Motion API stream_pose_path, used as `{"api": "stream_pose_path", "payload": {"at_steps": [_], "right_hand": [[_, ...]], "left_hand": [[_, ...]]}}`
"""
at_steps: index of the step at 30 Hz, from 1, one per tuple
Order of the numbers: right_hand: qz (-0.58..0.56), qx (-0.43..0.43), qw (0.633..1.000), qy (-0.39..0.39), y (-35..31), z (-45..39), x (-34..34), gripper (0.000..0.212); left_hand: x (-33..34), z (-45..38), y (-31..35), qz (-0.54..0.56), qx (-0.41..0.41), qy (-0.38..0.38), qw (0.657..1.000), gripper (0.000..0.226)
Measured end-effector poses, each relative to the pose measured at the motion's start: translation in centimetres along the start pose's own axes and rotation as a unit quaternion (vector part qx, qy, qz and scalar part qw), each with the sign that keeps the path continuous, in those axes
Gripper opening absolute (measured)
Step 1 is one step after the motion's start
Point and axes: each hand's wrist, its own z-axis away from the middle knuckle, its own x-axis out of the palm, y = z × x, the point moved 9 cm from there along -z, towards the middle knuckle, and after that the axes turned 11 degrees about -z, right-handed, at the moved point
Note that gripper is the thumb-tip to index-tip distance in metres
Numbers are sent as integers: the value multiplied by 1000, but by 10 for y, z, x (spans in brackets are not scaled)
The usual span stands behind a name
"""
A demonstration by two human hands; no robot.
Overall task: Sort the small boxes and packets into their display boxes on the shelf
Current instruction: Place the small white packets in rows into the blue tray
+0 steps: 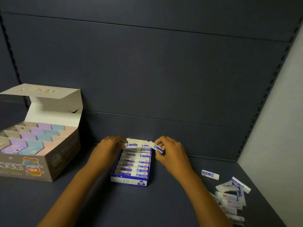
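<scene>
Right hand (170, 151): pinches a packet (158, 148), tilted to slot into the blue display box (129, 181).
Left hand (106, 149): fingers curled on the box's 11 o'clock corner, steadying it.

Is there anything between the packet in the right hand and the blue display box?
Nothing visible. The right hand pinches the packet just at the far right corner of the blue display box, beside the rows already inside.

Head view, downward onto shelf (164, 202), close.
</scene>
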Motion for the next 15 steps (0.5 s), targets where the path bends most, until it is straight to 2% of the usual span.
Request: {"api": "stream_pose_path", "payload": {"at_steps": [6, 9, 15], "right_hand": [[-33, 13, 999, 24, -3, -12, 30, 28], [-16, -20, 999, 30, 4, -9, 36, 28], [-15, -33, 999, 10, 16, -4, 41, 33]], "left_hand": [[18, 0, -6, 0, 1, -32, 999, 24], [28, 0, -10, -11, -2, -43, 999, 25], [29, -4, -7, -51, 13, -37, 998, 26]]}}
